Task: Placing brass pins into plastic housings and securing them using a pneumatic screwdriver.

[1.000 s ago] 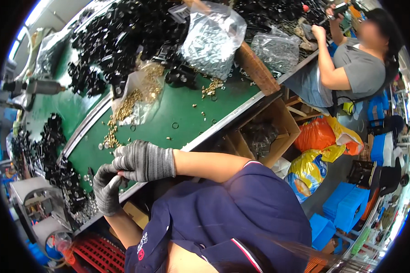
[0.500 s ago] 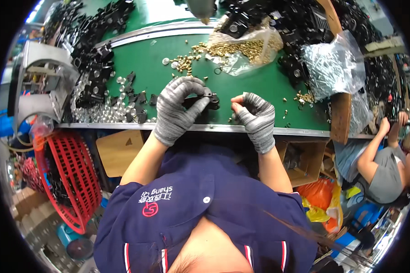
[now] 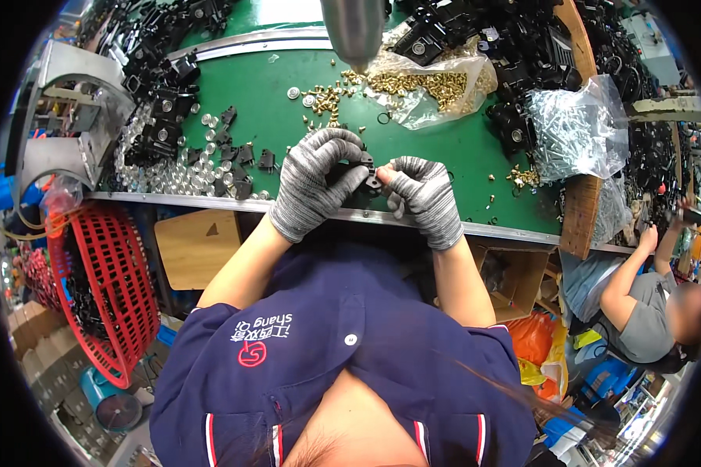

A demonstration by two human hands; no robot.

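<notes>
Over the near edge of the green bench, my left hand point(image 3: 315, 183) in a grey knitted glove is closed round a small black part point(image 3: 368, 165), its thumb and fingers pinching it. My right hand point(image 3: 427, 201), in a matching glove with bare fingertips, meets the same part from the right. Its thumb and forefinger are pressed together at the part's edge; anything small between them is hidden. Beyond my hands lies a scatter of brass screw-like pieces point(image 3: 325, 103). They trail from an opened clear bag point(image 3: 444, 87) full of the same pieces.
A metal cylindrical tool head point(image 3: 353, 35) hangs over the bench. Clear round pieces point(image 3: 175, 173) and black parts point(image 3: 160, 132) pile up at left. A bag of silvery screws point(image 3: 572, 128) rests by a wooden board point(image 3: 581, 214) at right. A red basket point(image 3: 105, 288) stands lower left; another person point(image 3: 639, 303) sits at right.
My right hand has moved left, from apart to touching the black part in my left hand. The view has shifted, and more of the overhead tool head shows.
</notes>
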